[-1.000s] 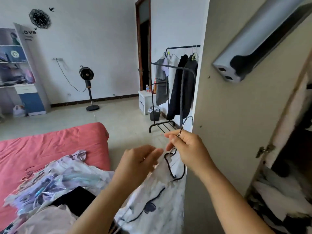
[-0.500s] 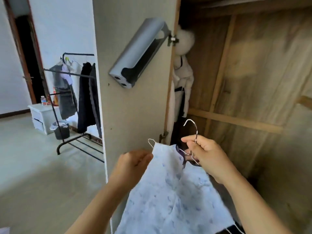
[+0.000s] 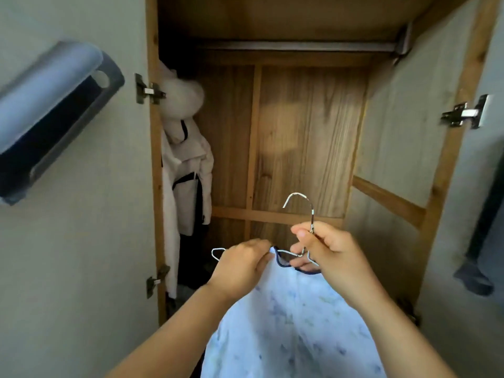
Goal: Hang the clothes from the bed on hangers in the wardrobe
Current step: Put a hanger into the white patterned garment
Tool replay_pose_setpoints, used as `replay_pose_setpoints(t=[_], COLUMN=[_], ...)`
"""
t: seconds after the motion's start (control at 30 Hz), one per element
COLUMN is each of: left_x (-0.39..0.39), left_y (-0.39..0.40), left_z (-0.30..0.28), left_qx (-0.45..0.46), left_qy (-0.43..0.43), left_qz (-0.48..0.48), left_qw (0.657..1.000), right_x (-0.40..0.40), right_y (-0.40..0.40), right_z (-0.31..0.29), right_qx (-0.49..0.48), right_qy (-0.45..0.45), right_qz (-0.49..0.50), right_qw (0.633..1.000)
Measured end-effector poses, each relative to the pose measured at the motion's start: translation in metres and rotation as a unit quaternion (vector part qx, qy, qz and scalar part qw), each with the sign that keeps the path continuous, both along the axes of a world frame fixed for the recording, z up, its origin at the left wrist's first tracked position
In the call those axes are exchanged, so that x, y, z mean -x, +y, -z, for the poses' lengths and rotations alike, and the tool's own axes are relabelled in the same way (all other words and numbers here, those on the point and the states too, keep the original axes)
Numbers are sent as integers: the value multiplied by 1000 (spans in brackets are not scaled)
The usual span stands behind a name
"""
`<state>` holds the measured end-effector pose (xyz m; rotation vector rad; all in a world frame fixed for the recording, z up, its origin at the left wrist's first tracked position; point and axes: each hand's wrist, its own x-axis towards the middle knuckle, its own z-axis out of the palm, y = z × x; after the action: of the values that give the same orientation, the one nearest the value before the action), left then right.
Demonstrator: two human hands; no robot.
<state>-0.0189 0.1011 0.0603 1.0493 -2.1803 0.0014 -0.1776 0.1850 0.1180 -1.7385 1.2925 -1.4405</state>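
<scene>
Pinching the hanger (image 3: 300, 230), hook upright, right hand (image 3: 330, 252); left hand (image 3: 240, 266) grips garment (image 3: 289, 323).

A grey and black holder (image 3: 51, 115) is mounted slantwise on the inside of the open left door. Metal hinges (image 3: 147, 90) fix both doors (one more (image 3: 466, 113) shows at right). Dark fabric (image 3: 480, 255) hangs far right

Pale door panels (image 3: 81, 241), wooden back boards (image 3: 311, 137), metal hinges (image 3: 465, 114), dim warm light
</scene>
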Motion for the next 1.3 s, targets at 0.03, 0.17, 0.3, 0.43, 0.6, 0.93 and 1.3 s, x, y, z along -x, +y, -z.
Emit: replay_pose_setpoints(t=[0.03,0.17,0.3,0.43,0.6,0.93,1.3], left_x=[6,28,48,75,112,184,270], left_y=[-13,-72,-136,-191,-247,-370,-429], left_z=[-6,-30,-54,-77,-101,-165,-241], left_qx=[6,13,45,55,52,56,95], left_qy=[9,61,107,144,197,215,191], left_qz=[13,46,63,84,136,234,287], left_qw=[1000,997,991,984,969,946,934], right_x=[12,64,94,102,111,153,210], right_y=[-11,-48,-84,-124,-159,-258,-315], right_z=[-2,-5,-2,-2,-19,-91,-212], right_qx=[21,45,34,88,217,149,163], right_qy=[27,172,213,269,223,195,244], right_qz=[20,164,292,353,417,582,672], right_qw=[999,970,932,892,854,776,679])
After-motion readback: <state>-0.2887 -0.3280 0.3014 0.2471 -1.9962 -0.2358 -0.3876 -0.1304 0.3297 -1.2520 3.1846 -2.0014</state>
